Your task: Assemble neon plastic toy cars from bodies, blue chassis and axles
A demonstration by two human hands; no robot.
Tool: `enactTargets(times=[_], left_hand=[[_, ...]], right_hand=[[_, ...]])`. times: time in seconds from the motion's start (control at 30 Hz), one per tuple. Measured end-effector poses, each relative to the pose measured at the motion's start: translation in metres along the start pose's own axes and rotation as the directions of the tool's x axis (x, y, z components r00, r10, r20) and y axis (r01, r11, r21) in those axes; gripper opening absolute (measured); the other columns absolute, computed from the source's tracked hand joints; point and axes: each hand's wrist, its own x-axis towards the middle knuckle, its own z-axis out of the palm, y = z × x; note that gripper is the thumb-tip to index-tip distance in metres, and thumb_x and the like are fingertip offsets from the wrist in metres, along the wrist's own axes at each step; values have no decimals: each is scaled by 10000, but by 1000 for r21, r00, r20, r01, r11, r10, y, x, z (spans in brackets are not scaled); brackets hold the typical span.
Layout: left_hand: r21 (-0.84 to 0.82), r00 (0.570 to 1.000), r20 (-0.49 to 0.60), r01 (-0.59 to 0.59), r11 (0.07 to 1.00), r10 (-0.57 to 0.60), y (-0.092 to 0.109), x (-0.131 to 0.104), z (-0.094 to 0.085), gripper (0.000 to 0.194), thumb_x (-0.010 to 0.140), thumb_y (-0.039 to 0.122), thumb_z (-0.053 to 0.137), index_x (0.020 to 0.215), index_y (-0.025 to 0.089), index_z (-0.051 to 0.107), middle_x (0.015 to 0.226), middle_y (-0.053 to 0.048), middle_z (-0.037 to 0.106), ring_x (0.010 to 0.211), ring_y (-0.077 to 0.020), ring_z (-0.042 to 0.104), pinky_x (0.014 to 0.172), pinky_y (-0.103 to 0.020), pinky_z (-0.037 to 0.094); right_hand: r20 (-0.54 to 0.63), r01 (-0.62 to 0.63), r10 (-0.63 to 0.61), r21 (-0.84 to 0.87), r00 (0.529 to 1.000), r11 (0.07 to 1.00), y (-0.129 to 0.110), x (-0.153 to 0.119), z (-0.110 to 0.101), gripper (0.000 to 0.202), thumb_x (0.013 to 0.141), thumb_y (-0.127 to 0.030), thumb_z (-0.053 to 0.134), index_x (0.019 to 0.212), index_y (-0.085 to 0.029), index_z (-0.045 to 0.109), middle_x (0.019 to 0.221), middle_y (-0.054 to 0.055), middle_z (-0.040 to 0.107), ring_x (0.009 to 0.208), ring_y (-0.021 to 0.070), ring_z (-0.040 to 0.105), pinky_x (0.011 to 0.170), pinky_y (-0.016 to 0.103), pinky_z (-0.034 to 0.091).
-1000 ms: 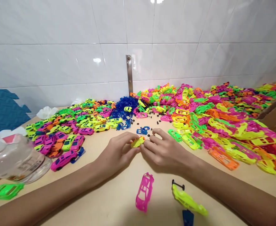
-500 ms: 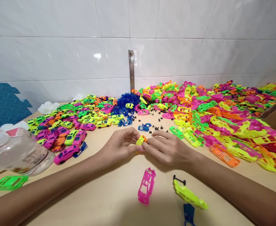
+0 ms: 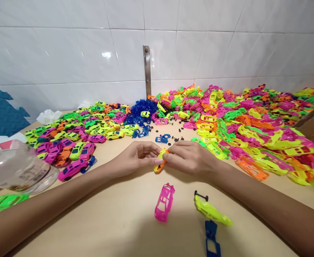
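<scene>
Between my two hands is a small yellow and orange toy car [image 3: 159,164], tilted just above the table. My left hand [image 3: 138,159] pinches it from the left with thumb and fingers. From the other side my right hand [image 3: 190,157] grips its edge, the fingertips partly hiding it. Nearer to me lie a pink car shell [image 3: 164,202], a yellow car shell [image 3: 212,211] with a black wheel axle [image 3: 201,196] at its end, and a blue plastic piece [image 3: 212,238]. Just beyond my hands are more blue pieces [image 3: 162,138] and loose black wheels.
Cars with wheels [image 3: 78,134] are heaped at the left, blue parts [image 3: 143,109] at the back middle. A large pile of coloured car shells [image 3: 242,125] spreads over the right. A clear plastic bottle [image 3: 23,167] and a green shell [image 3: 8,201] lie at left; a cardboard box [image 3: 313,123] stands right.
The toy car has turned in my hands, and more of its orange part shows now. The view has tipped slightly downward. Both hands stay close together on the car.
</scene>
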Motion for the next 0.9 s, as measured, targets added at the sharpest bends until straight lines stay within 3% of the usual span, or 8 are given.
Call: enactTargets(times=[0.13,0.27,0.4,0.53,0.73,0.9], left_hand=[[126,999,15,-37,991,36,5,-3,2,285,932,344,639,1152,174,697,1025,-101,724,922,-207,669,824,-341,547],[212,999,-2,-48,976,50,7,-4,7,352,882,188,606,1228,192,669,1024,-72,702,868,-173,638,778,-294,527],[319,995,-90,-15,948,46,7,-5,17,360,784,126,620,1136,184,667,936,-41,691,800,-162,624,717,-273,511],[553,980,-181,30,833,86,12,-9,25,358,695,113,638,1042,200,646,859,-19,689,713,-166,614,627,-272,472],[653,991,-131,55,755,41,22,-12,29,323,700,81,542,996,200,593,782,3,658,650,-154,597,569,-262,412],[773,993,-34,-47,633,116,27,-11,31,230,730,79,501,929,193,516,806,-12,604,697,-173,559,586,-278,365]], right_hand=[[8,-33,33,30,999,999,4,-4,3,130,1032,-221,516,979,-141,603,780,36,629,707,144,564,700,304,439],[51,-76,75,25,996,997,5,-5,4,182,1042,-246,478,947,-155,603,760,23,606,674,142,515,677,305,415],[86,-59,61,-20,994,998,3,-3,2,187,1044,-226,448,939,-168,591,752,16,581,652,140,470,655,312,375],[61,-8,11,-50,998,999,-1,-1,-1,171,1029,-175,431,961,-170,588,778,25,590,634,137,442,641,319,354],[37,7,-5,-49,999,999,-13,6,-1,206,990,-181,458,800,-193,537,686,4,520,585,135,379,639,325,350],[13,58,-58,-63,998,996,-17,8,1,218,997,-222,471,787,-198,525,713,10,524,606,144,429,690,331,406]])
